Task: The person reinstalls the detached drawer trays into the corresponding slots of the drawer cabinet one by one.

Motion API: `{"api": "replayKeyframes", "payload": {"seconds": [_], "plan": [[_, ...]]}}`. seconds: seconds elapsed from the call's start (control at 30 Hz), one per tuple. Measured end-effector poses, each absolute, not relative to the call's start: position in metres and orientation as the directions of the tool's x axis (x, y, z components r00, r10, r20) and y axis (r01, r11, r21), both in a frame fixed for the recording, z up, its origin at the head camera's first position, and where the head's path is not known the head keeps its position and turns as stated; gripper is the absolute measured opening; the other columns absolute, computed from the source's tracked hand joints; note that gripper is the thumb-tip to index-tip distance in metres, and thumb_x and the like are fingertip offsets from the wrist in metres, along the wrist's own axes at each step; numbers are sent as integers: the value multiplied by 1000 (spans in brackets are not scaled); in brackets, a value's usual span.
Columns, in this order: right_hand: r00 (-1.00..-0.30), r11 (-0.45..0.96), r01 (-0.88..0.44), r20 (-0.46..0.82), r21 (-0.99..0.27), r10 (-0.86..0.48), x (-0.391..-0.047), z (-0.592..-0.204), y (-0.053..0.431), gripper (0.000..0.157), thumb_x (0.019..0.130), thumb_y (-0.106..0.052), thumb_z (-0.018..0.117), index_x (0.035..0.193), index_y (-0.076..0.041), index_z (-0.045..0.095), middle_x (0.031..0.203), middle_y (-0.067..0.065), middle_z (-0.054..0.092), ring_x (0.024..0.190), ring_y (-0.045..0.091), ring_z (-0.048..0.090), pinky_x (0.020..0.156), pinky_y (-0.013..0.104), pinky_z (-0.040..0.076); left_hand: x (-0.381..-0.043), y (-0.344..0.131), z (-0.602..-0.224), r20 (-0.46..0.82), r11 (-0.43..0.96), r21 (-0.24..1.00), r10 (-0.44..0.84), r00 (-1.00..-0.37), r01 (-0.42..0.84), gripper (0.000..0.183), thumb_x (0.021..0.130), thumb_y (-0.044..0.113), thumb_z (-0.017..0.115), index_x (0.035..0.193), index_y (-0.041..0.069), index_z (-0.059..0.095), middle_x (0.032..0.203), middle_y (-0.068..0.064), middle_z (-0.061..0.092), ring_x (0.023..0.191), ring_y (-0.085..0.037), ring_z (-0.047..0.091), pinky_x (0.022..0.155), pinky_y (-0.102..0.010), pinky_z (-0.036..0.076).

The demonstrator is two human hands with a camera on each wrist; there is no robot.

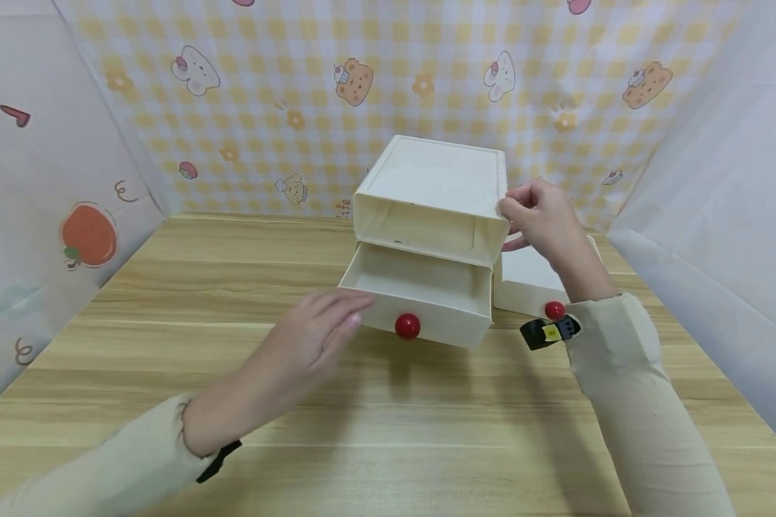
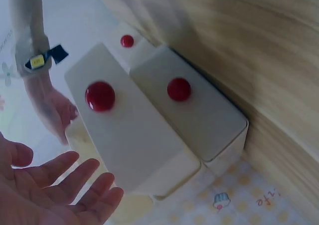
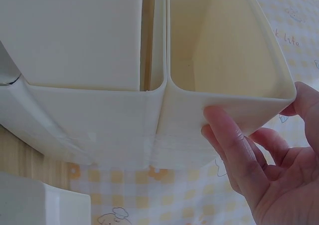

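A cream plastic drawer cabinet (image 1: 441,172) stands in the middle of the table, its top compartment (image 1: 427,231) without a drawer. Below it a drawer (image 1: 375,310) with a red knob (image 1: 407,326) is pulled out. In the left wrist view, a lower drawer (image 2: 209,117) with its own red knob sits pushed in. My right hand (image 1: 543,215) grips the cabinet's upper right corner; in the right wrist view its fingers (image 3: 234,145) lie along the side wall. My left hand (image 1: 300,334), fingers fairly straight, hovers by the pulled-out drawer's left front corner, holding nothing.
A separate cream drawer (image 1: 524,291) with a red knob (image 1: 555,310) lies on the wooden table (image 1: 388,445) right of the cabinet, partly behind my right wrist. A yellow checked cloth (image 1: 265,108) hangs behind, with pale sheets (image 1: 718,179) at both sides.
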State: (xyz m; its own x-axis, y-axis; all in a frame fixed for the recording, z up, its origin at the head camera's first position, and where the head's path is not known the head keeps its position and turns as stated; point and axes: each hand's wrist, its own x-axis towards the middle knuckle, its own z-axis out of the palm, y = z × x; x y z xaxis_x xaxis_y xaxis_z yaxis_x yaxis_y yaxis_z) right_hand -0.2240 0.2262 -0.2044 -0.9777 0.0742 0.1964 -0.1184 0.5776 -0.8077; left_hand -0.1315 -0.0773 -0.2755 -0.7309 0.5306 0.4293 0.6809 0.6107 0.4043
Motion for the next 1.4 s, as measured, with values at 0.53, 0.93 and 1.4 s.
{"api": "replayKeyframes", "payload": {"seconds": [0.53,0.93,1.4], "plan": [[-977,568,-122,200,-814,76,-224,-205,226,26,90,-20,48,106,1,48,92,6,48,69,12,54,58,29,59,-113,-64,-303,255,727,-49,672,-695,684,66,93,57,33,147,18,28,154,-8,22,142,-35,17,116,-53,17],[-978,561,-123,196,-819,73,-225,-206,227,26,90,-21,49,106,0,48,92,5,48,69,12,53,58,29,59,-117,-61,-313,318,720,-136,682,-658,681,71,89,61,40,146,20,30,151,-9,31,136,-38,30,111,-56,27],[-978,557,-118,192,-822,76,-225,-206,227,25,90,-20,49,106,-1,48,93,6,50,71,16,58,58,30,59,-126,-61,-314,359,693,-155,703,-614,704,75,86,59,47,146,17,30,149,-13,33,134,-40,32,110,-57,29]]}}
